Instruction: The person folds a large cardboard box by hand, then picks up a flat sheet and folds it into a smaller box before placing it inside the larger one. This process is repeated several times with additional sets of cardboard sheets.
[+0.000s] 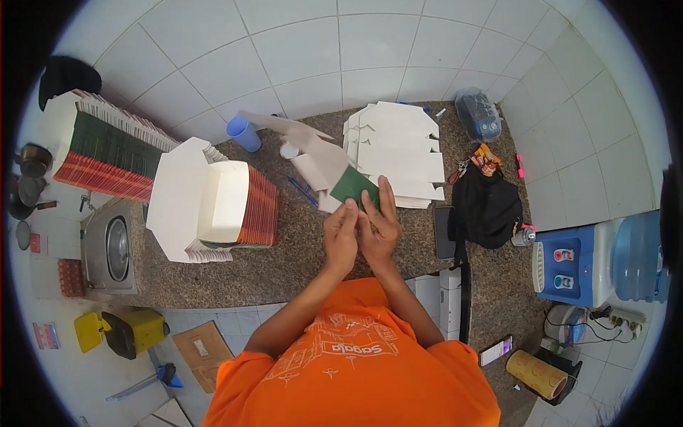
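Observation:
Both hands are on a partly folded carton (327, 160), white inside with a green panel, above the granite counter. My left hand (341, 235) pinches the lower edge of the green panel. My right hand (379, 226) is against the panel's right side, fingers extended and thumb near the left hand's fingertips. Right behind it lies a stack of flat white cartons (405, 153). To the left, a nested stack of formed cartons (228, 203) shows white insides and red-orange sides. A blue cup (244, 134) stands behind the carton, and blue pens (304, 191) lie left of it.
A long row of nested red and green cartons (107, 153) runs along the back left by the sink (116, 249). On the right are a black bag (487, 203), a can (523, 236), a water dispenser (569, 267) and a phone (496, 351).

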A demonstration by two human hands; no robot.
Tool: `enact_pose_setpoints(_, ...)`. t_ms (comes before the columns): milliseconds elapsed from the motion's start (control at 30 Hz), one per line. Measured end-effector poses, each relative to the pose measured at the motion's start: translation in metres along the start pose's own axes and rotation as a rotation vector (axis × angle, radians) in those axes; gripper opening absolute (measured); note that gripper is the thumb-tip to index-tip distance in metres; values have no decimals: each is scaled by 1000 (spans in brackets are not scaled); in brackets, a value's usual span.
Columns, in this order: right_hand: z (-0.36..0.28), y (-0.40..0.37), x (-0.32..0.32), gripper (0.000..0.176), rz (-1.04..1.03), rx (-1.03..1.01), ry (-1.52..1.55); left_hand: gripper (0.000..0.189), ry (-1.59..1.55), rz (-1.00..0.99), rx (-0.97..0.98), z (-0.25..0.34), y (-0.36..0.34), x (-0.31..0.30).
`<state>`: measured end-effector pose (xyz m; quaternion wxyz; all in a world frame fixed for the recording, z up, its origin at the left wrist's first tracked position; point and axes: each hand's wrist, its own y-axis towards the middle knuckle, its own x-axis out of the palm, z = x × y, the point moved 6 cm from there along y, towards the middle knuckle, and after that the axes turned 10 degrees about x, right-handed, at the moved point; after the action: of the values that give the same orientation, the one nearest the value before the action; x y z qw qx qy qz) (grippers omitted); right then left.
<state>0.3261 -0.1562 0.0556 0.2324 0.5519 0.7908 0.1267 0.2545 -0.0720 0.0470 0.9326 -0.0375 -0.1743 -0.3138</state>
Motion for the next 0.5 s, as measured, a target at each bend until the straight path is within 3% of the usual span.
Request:
enact_pose_setpoints(100,-7,2,-1,36,-47,-59,-8,38,-52,-79,-25,-10,-5,-3)
enact_pose_setpoints(167,-19,4,-6,39,-86,-101,-40,34,192,-98,252,16,-1,7)
enact_pose_setpoints(233,-22,4,-7,46,-119,-148,-63,30,239,-138,227,18,3,-5)
enact_pose_setpoints(300,18,4,-10,56,-153,440,512,28,284,-177,203,25,5,-22)
enact_pose_setpoints(333,9,11,-16,44,-40,514,608,28,328,-284,78,23,-1,-29)
enact_pose_setpoints(367,14,14,-20,44,-37,519,606,28,370,-391,-50,20,-10,-34)
enact_pose_setpoints(433,17,21,-24,34,-301,327,-90,26,312,-386,-84,24,-15,-46)
enact_pose_setpoints(467,19,19,-28,34,-305,329,-87,25,342,-442,-136,24,-17,-51)
enact_pose_setpoints(500,25,13,-23,28,-465,434,26,26,369,-494,-186,23,-20,-54)
